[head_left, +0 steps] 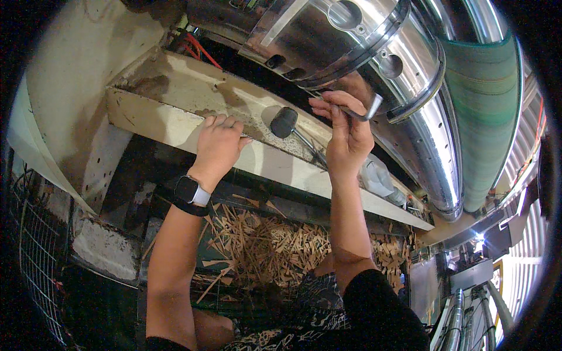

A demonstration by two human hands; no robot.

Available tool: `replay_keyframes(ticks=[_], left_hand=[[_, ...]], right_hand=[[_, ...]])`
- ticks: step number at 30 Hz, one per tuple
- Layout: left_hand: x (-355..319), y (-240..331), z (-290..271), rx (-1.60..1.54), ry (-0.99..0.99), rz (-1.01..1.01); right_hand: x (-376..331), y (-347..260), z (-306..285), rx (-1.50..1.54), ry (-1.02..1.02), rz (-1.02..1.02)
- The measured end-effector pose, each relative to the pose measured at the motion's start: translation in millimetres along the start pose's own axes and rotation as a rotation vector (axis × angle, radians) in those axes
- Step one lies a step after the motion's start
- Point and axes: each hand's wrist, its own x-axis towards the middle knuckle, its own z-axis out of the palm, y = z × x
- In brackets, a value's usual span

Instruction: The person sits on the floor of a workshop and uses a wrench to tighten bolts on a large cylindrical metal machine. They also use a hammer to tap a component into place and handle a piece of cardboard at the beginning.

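Nearest, below the long cream-painted metal trough [281,165], lies a loose heap of thin tan cardboard scraps [269,243]. The left hand [218,143], above a dark smartwatch with a pale strap [190,190], rests on the trough's near edge with its fingers curled and close together; whether it pinches anything I cannot tell. Inside the trough are a black mallet with a rounded head [284,122] and a metal shaft, and, farther right, a clear plastic bottle [377,178], its contents too unclear to name. Above the trough, the right hand [350,137] pinches a grey L-shaped metal key [370,112] between thumb and fingers, close beside the underside of a polished steel cylinder with round holes [418,55]. The work looks under way: the key is in hand, but whether its tip is seated is hidden, and no finished fastening shows. Beyond stands a broad green-banded roller [486,117]
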Motion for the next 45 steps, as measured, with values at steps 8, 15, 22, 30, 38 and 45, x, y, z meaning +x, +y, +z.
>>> replay_keyframes(ticks=[8, 15, 22, 30, 38, 45], left_hand=[[0.5, -0.6, 5.6, -0.009, -0.023, -0.010], [-3.5, -8.1, 5.4, -0.001, -0.031, -0.014], [0.0, -0.7, 2.1, -0.015, -0.024, -0.006], [-2.1, -3.8, 5.7, -0.011, 0.026, 0.004], [-0.7, -2.0, 4.7, -0.028, -0.016, -0.001], [-0.8, -2.7, 0.7, -0.020, -0.002, 0.013]], right_hand=[[6.5, 8.6, 4.9, -0.269, 0.155, 0.000], [-1.6, 4.0, 6.2, -0.101, -0.039, -0.015], [8.7, 17.9, 4.1, -0.347, 0.155, -0.146], [-3.8, 12.7, 10.1, -0.153, 0.097, -0.014], [6.2, 5.2, 9.2, -0.116, 0.125, 0.065], [6.1, -2.1, -14.0, -0.287, 0.124, -0.141]])
